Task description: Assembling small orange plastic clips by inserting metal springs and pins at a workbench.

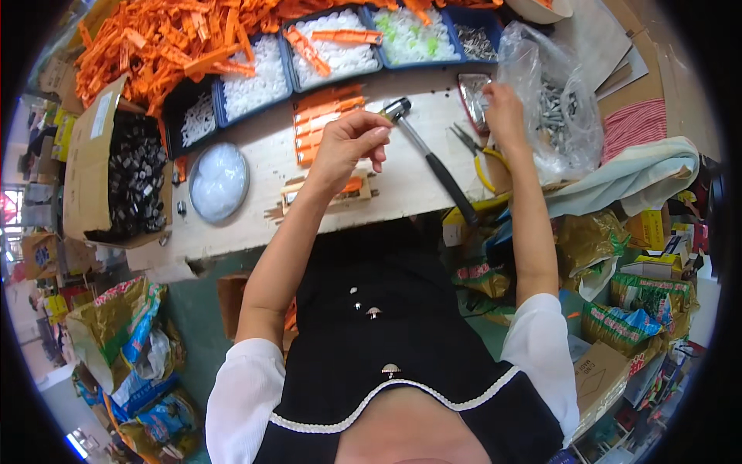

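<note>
My left hand [349, 148] is raised over the bench, its thumb and forefinger pinched together. Anything between those fingertips is too small to make out. Below it lies a small wooden frame [362, 187] with an orange piece in it, partly hidden by my wrist. Several orange plastic parts [308, 131] lie in a row just beyond. My right hand [506, 116] dips its bent fingers into a small silvery, red-edged tray [470, 94]; what they touch is hidden. Between my hands rests a hammer [433, 158] with a black grip. Pliers [485, 164] with yellow handles lie beside my right wrist.
Blue bins of white pieces [255, 81] line the back, under a heap of orange parts [166, 46]. A cardboard box of black parts [137, 174] and a round dish [219, 183] stand left. A clear bag of metal fasteners [553, 108] and pink cord [634, 130] lie right.
</note>
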